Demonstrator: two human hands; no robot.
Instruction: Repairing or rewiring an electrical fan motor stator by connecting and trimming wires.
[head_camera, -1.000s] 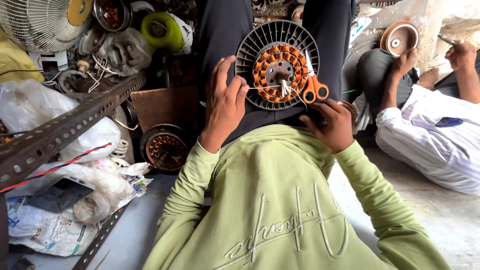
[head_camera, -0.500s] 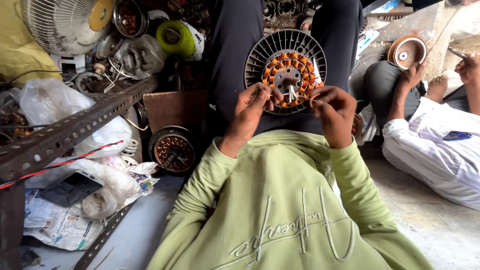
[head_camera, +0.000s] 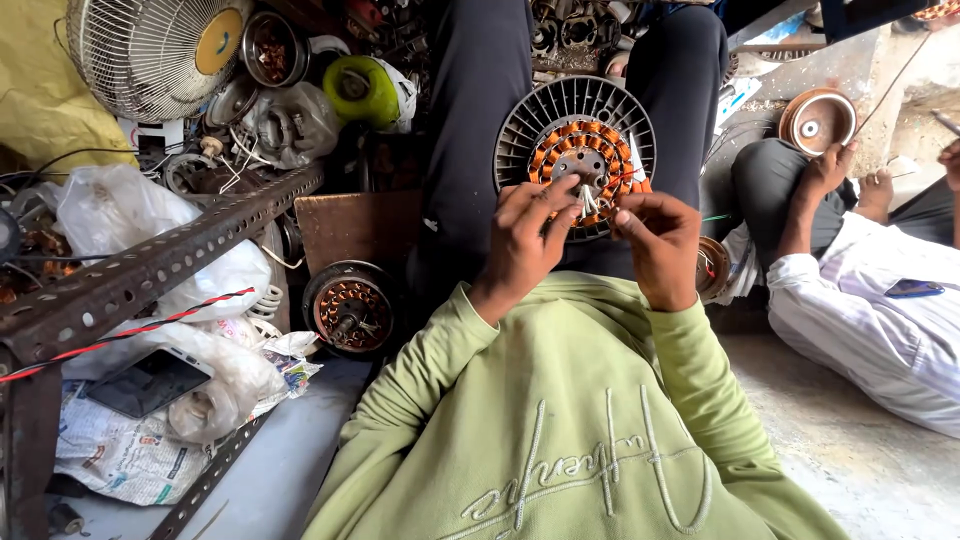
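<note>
A round fan motor stator, with a grey finned rim and orange copper windings, leans against my dark trousers. Pale wire ends stick out at its centre. My left hand pinches them from the left with thumb and fingers. From the right, my right hand pinches the same wires, fingertips almost touching the left ones. Both green sleeves reach up from the bottom of the view. A small orange piece shows beside my right fingers; I cannot tell what it is.
Another person in white sits at the right, holding a round motor cover. A perforated metal bar crosses the left side. A second stator, a table fan, a green housing, bags and newspaper lie around.
My left hand left the stator's rim and my right hand, which held orange-handled scissors, came in. Both now meet at the centre wires. The view has shifted slightly.
</note>
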